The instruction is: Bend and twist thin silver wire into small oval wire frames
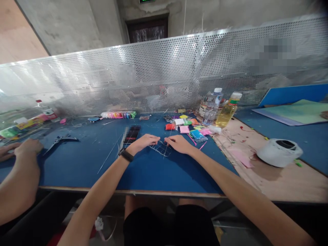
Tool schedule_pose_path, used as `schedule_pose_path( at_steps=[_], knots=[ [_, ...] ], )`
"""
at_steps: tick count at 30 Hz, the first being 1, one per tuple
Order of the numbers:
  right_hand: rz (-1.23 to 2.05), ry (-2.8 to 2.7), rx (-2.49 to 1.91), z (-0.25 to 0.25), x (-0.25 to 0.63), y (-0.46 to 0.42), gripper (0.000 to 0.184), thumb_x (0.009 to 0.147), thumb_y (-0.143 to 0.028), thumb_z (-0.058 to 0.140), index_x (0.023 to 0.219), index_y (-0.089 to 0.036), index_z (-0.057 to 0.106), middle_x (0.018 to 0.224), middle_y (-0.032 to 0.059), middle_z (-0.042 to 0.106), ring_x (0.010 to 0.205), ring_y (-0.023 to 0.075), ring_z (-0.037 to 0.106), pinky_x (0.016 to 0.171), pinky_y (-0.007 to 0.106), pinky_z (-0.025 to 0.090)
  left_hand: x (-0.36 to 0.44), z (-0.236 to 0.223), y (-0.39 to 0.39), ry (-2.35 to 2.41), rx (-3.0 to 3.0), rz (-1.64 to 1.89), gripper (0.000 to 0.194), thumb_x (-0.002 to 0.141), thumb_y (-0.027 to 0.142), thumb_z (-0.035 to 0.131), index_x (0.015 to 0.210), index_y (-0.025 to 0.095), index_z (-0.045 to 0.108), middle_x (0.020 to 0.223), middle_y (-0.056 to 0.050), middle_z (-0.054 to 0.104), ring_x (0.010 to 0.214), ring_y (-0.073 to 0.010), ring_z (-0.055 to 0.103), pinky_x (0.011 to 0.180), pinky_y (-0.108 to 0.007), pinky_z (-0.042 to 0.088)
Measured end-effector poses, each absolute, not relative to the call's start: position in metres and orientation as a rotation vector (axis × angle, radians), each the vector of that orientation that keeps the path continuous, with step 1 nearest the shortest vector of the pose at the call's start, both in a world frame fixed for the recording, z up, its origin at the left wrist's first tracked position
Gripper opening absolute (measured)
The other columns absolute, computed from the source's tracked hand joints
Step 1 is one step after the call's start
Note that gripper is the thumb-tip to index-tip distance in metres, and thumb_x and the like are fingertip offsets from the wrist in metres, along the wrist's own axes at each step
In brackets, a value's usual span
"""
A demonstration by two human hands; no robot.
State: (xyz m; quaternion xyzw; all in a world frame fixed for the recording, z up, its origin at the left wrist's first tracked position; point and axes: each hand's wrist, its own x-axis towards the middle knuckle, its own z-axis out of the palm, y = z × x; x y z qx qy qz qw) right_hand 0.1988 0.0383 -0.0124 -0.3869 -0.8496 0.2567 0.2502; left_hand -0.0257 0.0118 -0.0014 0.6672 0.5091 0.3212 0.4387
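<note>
Between my two hands is a thin wire frame point(161, 150), a small mesh of bent silvery wires just above the blue table top point(159, 174). My left hand point(145, 141), with a dark band at the wrist, pinches the wire frame at its upper left edge. On the other side my right hand point(178, 143) has its fingers closed on the frame's upper right part. The exact grip points are too small to make out. Left of my left hand lies a phone point(131, 134) with a dark screen, next to loose straight wires point(109, 157).
Small coloured packets point(184, 129) lie beyond my right hand, near a clear bottle point(211, 106) and a yellow-liquid bottle point(228, 111). A white tape roll point(279, 152) stands right. Pliers point(61, 140) lie left, beside another person's arm point(23, 171). A perforated metal screen point(153, 75) closes the back.
</note>
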Motion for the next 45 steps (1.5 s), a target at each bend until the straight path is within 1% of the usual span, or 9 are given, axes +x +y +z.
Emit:
schedule_pose_path(
  at_steps=[3,7,10,13,26,29,33,38,45],
  knots=[
    [0.624,-2.289,-1.11,-0.012,0.2,0.039,0.054,0.096,-0.056,0.037,0.076,-0.019,0.071,0.071,0.0048,0.071,0.064,0.0173,0.061,0.063,0.027,0.04,-0.025,0.003,0.009,1.222,1.655,0.866,0.045,0.081,0.057,0.059,0.075,0.013,0.069,0.108,-0.012,0.065,0.097,-0.0193,0.059,0.091,-0.033,0.046],
    [0.781,-2.204,-1.063,-0.01,0.203,0.041,0.047,0.096,-0.051,0.038,0.085,-0.017,0.069,0.082,0.0067,0.072,0.066,0.0168,0.063,0.063,0.027,0.043,-0.023,0.005,0.009,1.206,1.692,1.053,0.041,0.085,0.053,0.054,0.073,0.015,0.065,0.136,-0.011,0.051,0.115,-0.0202,0.053,0.095,-0.029,0.045],
    [0.917,-2.098,-1.032,-0.007,0.203,0.041,0.045,0.096,-0.051,0.037,0.085,-0.017,0.065,0.072,0.0045,0.067,0.056,0.0151,0.059,0.058,0.026,0.042,-0.023,0.004,0.011,1.233,1.646,1.068,0.042,0.086,0.054,0.052,0.073,0.015,0.063,0.128,-0.01,0.055,0.112,-0.0195,0.053,0.094,-0.029,0.045],
    [0.734,-2.068,-1.05,-0.003,0.203,0.039,0.044,0.096,-0.049,0.038,0.076,-0.017,0.062,0.059,0.0008,0.057,0.053,0.0145,0.054,0.055,0.027,0.037,-0.024,0.003,0.011,1.302,1.568,0.988,0.045,0.084,0.058,0.053,0.074,0.015,0.063,0.116,-0.01,0.061,0.108,-0.02,0.054,0.093,-0.03,0.044],
    [0.524,-2.141,-1.05,-0.002,0.212,0.047,0.045,0.095,-0.048,0.04,0.071,-0.018,0.063,0.059,0.0015,0.058,0.056,0.0151,0.051,0.056,0.028,0.03,-0.024,-0.001,0.015,1.16,1.476,0.943,0.046,0.079,0.058,0.062,0.066,0.014,0.062,0.106,-0.013,0.064,0.109,-0.0238,0.056,0.094,-0.034,0.044],
    [0.589,-2.144,-1.021,-0.001,0.214,0.047,0.047,0.096,-0.052,0.037,0.075,-0.018,0.061,0.062,0.0021,0.059,0.057,0.0154,0.051,0.056,0.028,0.032,-0.02,-0.001,0.015,1.088,1.348,1.11,0.04,0.082,0.054,0.062,0.085,0.014,0.062,0.11,-0.013,0.064,0.103,-0.0217,0.061,0.092,-0.037,0.048],
    [0.715,-2.127,-1.027,0.002,0.217,0.048,0.049,0.095,-0.057,0.036,0.081,-0.018,0.062,0.059,0.0015,0.056,0.055,0.0158,0.051,0.056,0.028,0.034,-0.018,0.004,0.013,0.998,1.17,1.196,0.047,0.082,0.049,0.066,0.117,0.022,0.048,0.117,-0.013,0.064,0.084,-0.0189,0.07,0.082,-0.04,0.054],
    [0.826,-2.111,-1.014,0.004,0.218,0.046,0.048,0.094,-0.058,0.039,0.081,-0.019,0.061,0.054,-0.0005,0.052,0.051,0.015,0.05,0.053,0.028,0.035,-0.022,0.012,0.007,0.951,1.16,0.896,0.051,0.084,0.05,0.064,0.122,0.017,0.055,0.116,-0.018,0.066,0.089,-0.0227,0.071,0.075,-0.031,0.055],
    [0.708,-1.999,-0.985,0.003,0.214,0.044,0.046,0.092,-0.057,0.044,0.072,-0.02,0.062,0.055,-0.0007,0.049,0.053,0.0152,0.046,0.054,0.029,0.033,-0.02,0.008,0.005,0.962,1.241,0.823,0.043,0.084,0.045,0.067,0.118,0.019,0.062,0.121,-0.016,0.064,0.088,-0.0196,0.07,0.077,-0.032,0.055]
  ],
)
